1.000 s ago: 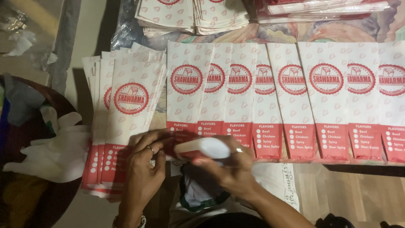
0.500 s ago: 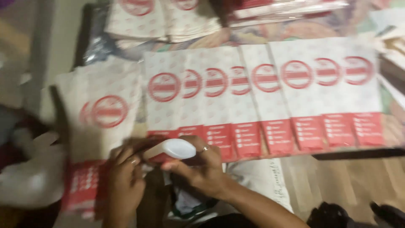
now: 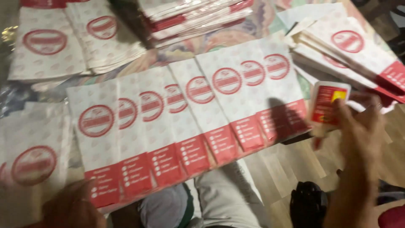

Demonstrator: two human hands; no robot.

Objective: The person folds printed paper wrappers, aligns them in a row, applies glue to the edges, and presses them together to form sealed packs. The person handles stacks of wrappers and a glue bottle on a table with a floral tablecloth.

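Right hand (image 3: 358, 126) swung right, clutching white bottle (image 3: 328, 103), red label.

A bench with a wood-grain top (image 3: 287, 169), seen from above; part of it is covered by a cloth with a marbled pattern (image 3: 236, 38). Landmark: the row of overlapping white paper bags (image 3: 190, 118), each with a red round emblem and a red bottom band, laid slantwise across the middle. Behind the row, on the cloth, lies a thick pile of the same bags (image 3: 194, 17). Behind its left end lie two flatter stacks (image 3: 63, 42). Beyond its right end a fanned stack (image 3: 350, 55) lies at an angle. Just left of the row's left end lie further bags (image 3: 29, 160), blurred.
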